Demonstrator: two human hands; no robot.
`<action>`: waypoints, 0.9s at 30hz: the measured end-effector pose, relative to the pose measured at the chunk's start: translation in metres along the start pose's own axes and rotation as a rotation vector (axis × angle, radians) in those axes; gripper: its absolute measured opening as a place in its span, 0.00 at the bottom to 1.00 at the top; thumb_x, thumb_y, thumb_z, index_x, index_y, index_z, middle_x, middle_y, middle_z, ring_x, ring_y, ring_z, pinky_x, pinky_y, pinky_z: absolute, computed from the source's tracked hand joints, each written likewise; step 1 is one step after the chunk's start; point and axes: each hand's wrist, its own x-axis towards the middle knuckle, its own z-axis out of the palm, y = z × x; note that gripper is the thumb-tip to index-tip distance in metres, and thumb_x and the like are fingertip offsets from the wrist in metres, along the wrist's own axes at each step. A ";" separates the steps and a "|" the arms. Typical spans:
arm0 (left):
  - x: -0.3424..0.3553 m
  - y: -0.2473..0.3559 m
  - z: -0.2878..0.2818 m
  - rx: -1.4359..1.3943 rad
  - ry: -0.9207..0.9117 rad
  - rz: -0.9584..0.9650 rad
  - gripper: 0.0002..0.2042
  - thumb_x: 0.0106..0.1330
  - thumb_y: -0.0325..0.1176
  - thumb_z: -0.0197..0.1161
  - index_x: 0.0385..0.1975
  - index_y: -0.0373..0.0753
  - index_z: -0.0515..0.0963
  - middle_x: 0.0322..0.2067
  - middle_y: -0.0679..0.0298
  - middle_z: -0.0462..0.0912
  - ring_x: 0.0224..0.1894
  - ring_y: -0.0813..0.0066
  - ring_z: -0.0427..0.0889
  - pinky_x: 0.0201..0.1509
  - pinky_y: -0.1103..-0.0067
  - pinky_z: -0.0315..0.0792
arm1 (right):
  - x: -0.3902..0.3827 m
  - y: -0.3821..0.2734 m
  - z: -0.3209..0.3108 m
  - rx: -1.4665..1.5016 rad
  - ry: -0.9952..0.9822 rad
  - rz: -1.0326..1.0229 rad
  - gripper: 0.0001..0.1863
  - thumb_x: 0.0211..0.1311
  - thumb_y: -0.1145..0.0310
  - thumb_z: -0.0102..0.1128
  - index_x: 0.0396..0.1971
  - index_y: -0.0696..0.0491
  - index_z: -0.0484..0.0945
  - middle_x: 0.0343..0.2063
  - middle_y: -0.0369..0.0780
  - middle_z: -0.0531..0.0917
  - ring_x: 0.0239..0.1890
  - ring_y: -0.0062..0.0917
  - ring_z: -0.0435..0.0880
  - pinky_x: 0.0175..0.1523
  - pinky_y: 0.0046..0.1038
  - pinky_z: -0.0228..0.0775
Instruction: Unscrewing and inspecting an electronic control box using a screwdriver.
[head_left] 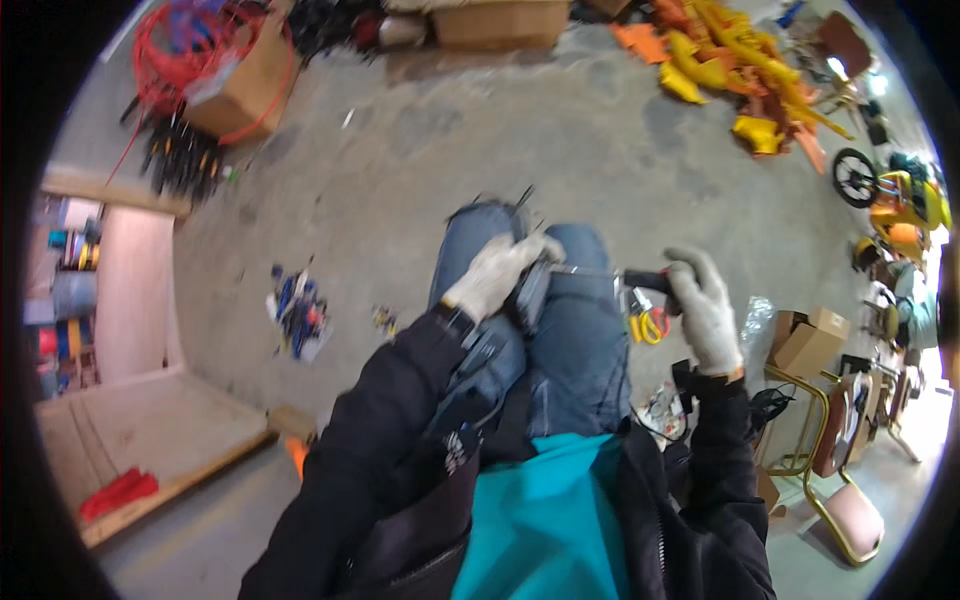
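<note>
My left hand (505, 268), in a pale glove, grips a dark grey device (531, 297) resting between my jeans-covered knees. A screwdriver (645, 279) with a dark handle is in my gloved right hand (707, 310), its metal shaft reaching left to the device. Beside my right knee, below the screwdriver, lie yellow-handled scissors (652, 323) on the floor.
Small dark and blue parts (300, 310) lie on the floor (370, 180) to the left, near a wooden platform (180, 430). Red cable (165, 60) tops a carton at upper left. Yellow-orange scraps (700, 70) lie upper right; a metal chair (840, 520) and cartons (805, 345) stand right.
</note>
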 end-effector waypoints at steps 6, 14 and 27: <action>-0.006 0.004 -0.015 -0.242 -0.061 -0.326 0.22 0.85 0.48 0.47 0.44 0.43 0.88 0.45 0.62 0.89 0.50 0.72 0.81 0.63 0.72 0.71 | 0.002 0.023 0.015 0.275 -0.103 0.012 0.22 0.74 0.69 0.60 0.64 0.58 0.74 0.50 0.42 0.81 0.47 0.22 0.80 0.55 0.25 0.75; -0.014 -0.004 -0.010 -0.162 -0.069 -0.317 0.24 0.86 0.48 0.44 0.44 0.44 0.88 0.47 0.62 0.89 0.53 0.65 0.83 0.66 0.68 0.69 | -0.005 -0.002 0.016 -0.054 -0.031 0.138 0.21 0.81 0.58 0.53 0.63 0.55 0.78 0.40 0.35 0.81 0.29 0.14 0.75 0.35 0.19 0.68; -0.011 -0.003 -0.008 -0.254 -0.072 -0.353 0.26 0.86 0.51 0.43 0.44 0.42 0.88 0.47 0.60 0.89 0.56 0.63 0.82 0.69 0.68 0.67 | 0.006 0.027 0.011 -0.070 -0.025 0.073 0.23 0.79 0.53 0.56 0.60 0.56 0.80 0.40 0.36 0.82 0.36 0.16 0.78 0.42 0.22 0.72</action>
